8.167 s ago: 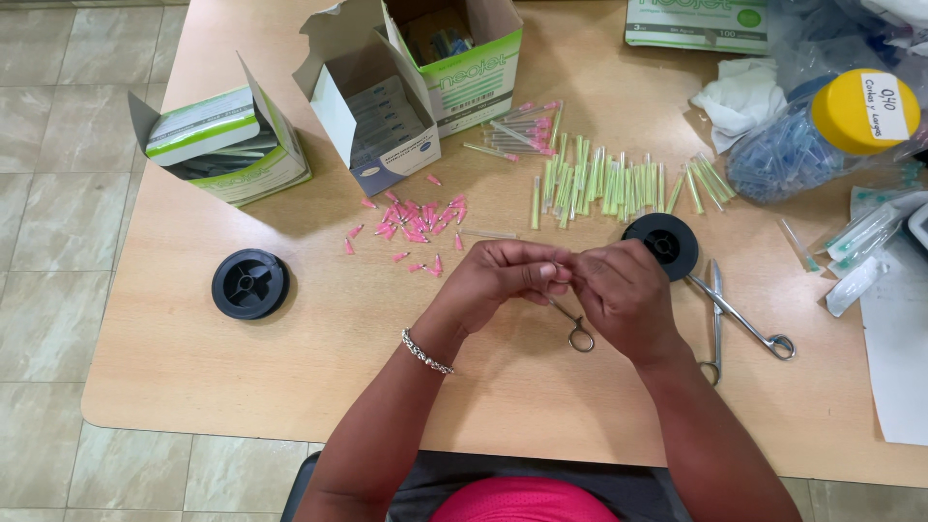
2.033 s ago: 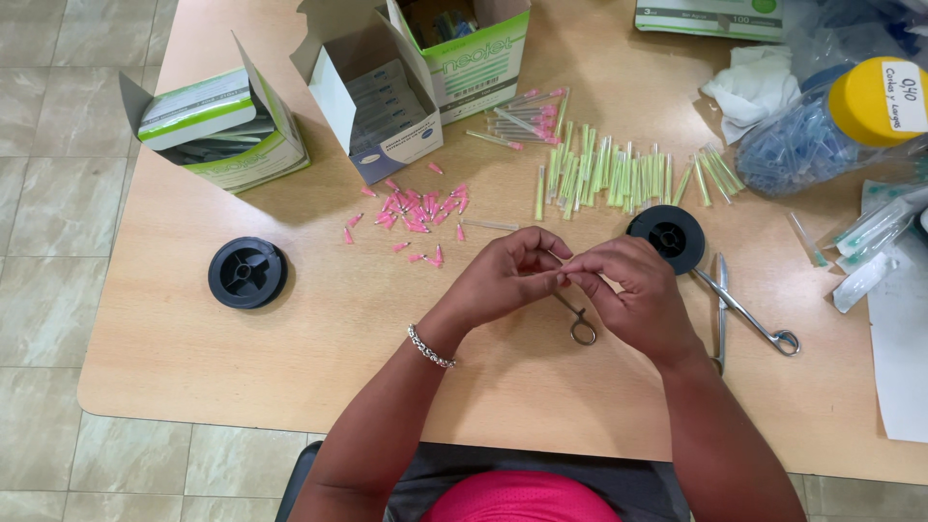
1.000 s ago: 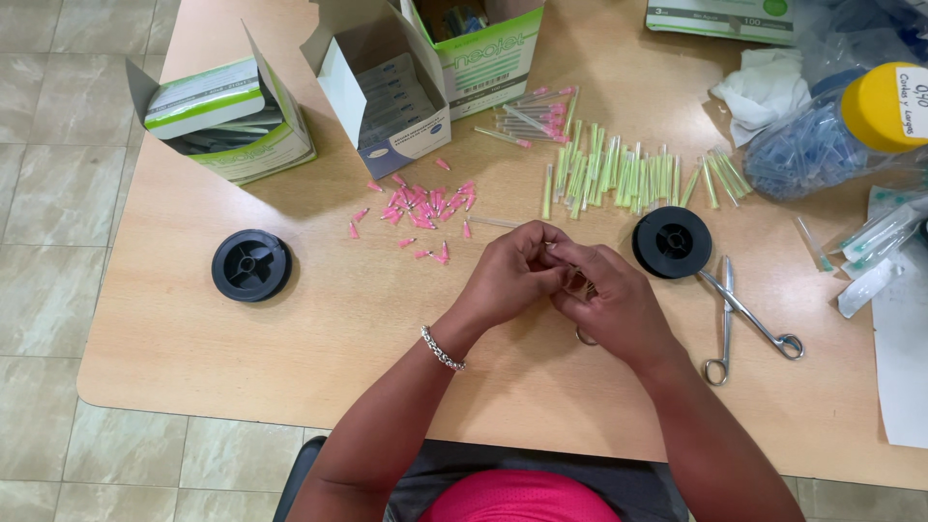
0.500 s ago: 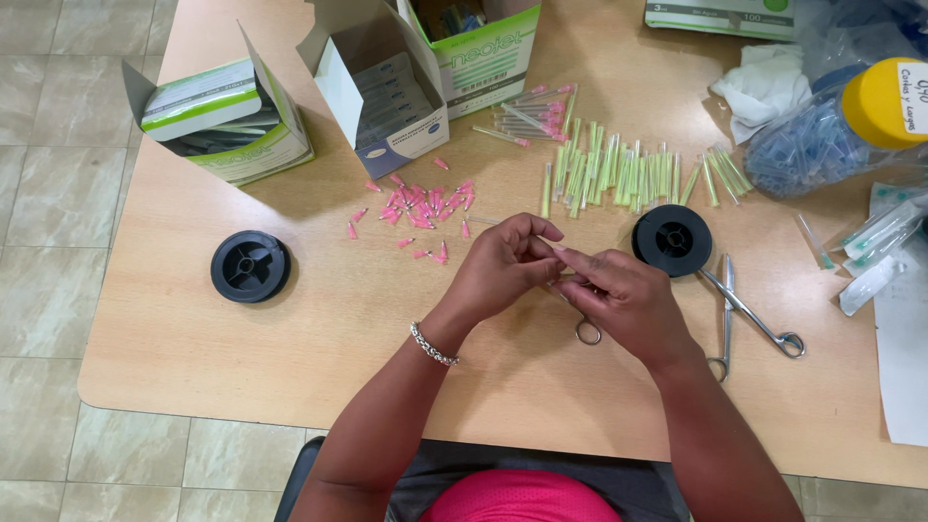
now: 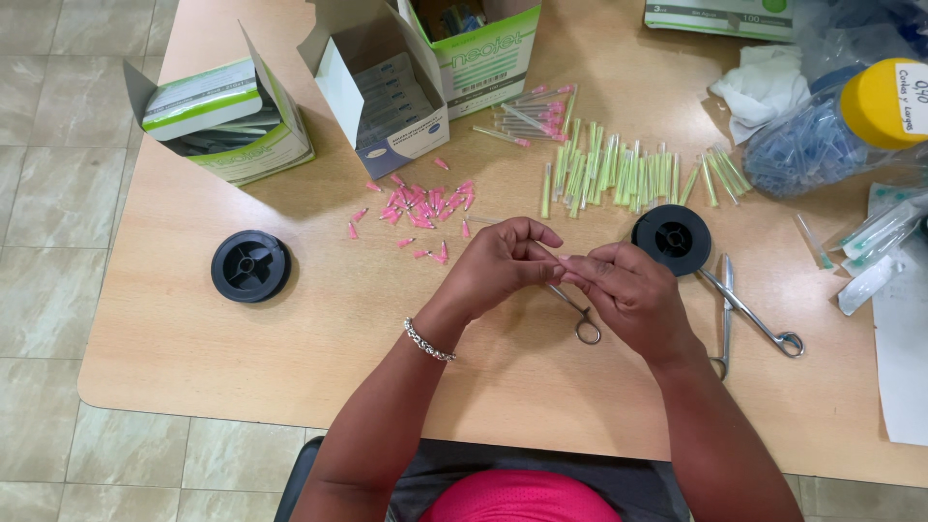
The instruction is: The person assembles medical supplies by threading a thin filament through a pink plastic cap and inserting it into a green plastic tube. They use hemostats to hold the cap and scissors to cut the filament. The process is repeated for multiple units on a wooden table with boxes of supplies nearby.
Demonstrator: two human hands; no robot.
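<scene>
Hands [image 5: 565, 275] together above metal forceps [image 5: 577, 314]

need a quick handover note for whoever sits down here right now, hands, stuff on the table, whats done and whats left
Left hand and right hand meet at the fingertips above the table, pinching something too thin and small to identify.
A metal clamp tool lies under the hands; scissors lie right of the right hand.
One black spool sits just beyond the right hand, another black spool far left.
Loose pink caps lie beyond the left hand, green sleeves in a row beyond the right.
Done: many caps and sleeves are already out of the two open boxes.
Left: cannot tell from this view.
</scene>
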